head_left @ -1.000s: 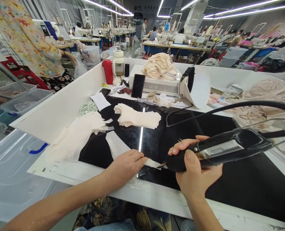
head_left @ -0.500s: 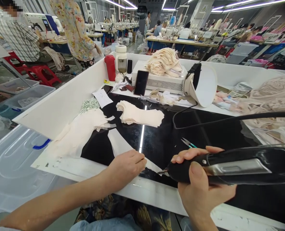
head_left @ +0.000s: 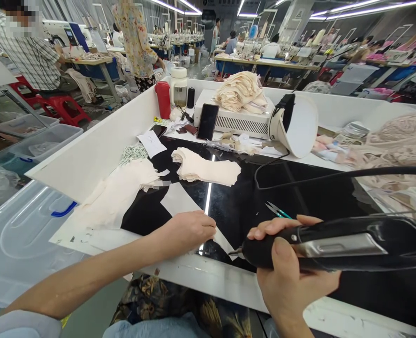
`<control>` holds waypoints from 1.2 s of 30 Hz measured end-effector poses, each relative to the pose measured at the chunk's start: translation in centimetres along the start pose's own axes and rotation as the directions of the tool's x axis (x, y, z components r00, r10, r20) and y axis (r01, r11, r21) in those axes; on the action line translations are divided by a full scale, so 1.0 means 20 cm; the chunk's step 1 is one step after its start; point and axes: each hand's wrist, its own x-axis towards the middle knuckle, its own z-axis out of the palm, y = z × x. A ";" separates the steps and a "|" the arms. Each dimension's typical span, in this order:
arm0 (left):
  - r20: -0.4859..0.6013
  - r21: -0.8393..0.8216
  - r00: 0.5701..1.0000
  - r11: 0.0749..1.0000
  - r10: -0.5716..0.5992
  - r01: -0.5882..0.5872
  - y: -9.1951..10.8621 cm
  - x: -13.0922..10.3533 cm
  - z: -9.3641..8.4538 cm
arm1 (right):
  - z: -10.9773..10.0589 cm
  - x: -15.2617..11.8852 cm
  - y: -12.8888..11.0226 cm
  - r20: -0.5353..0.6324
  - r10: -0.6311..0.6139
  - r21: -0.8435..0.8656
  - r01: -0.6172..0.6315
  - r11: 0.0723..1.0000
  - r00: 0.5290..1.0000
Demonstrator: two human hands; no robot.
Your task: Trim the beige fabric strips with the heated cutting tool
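Observation:
My right hand (head_left: 295, 277) is wrapped round a black corded hand-held power tool (head_left: 337, 244) with a silver strip along its side. Its thin metal tip touches the lower right end of a pale fabric piece (head_left: 181, 199) on the glossy black work surface (head_left: 243, 211). With fingers closed, my left hand (head_left: 186, 230) pinches the edge of this piece and covers its middle. Small scissors (head_left: 278, 210) with teal handles lie just beyond the tool. Farther off is a neat stack of cream fabric pieces (head_left: 208, 166); a looser fabric pile (head_left: 112, 192) sits at the left.
A lamp with a white shade (head_left: 301, 126) stands behind, beside a vented white box (head_left: 241, 124) topped with fabric. A phone (head_left: 208, 122), red bottle (head_left: 163, 99) and glass jug (head_left: 178, 89) line the back. The tool's black cable (head_left: 320, 176) crosses the right side. Co-workers sit and stand beyond.
My left hand has shifted slightly up, and the fabric piece has swung a little to the right under it. The tool stays at its end. A person in a floral top has walked rightward.

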 end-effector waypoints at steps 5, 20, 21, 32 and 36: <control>0.049 0.019 0.988 0.989 -0.145 0.144 0.06 0.03 0.02 | -0.01 0.00 0.00 0.005 -0.015 0.006 0.015 1.000 1.000; -0.017 0.089 0.999 0.995 -0.033 0.034 0.16 -0.01 0.14 | -0.02 0.00 0.00 0.015 -0.018 0.010 0.018 1.000 1.000; -0.019 0.096 0.999 0.995 -0.032 0.033 0.16 -0.03 0.13 | -0.02 0.00 0.00 0.017 -0.019 0.015 0.019 1.000 1.000; -0.092 0.017 0.995 0.999 -0.046 0.047 0.16 -0.10 0.14 | 0.01 0.04 -0.02 -0.051 -0.019 0.029 0.020 0.999 0.999; -0.088 0.020 0.995 0.999 -0.039 0.041 0.15 -0.11 0.15 | 0.03 0.06 -0.01 -0.059 -0.026 0.041 0.029 0.999 0.998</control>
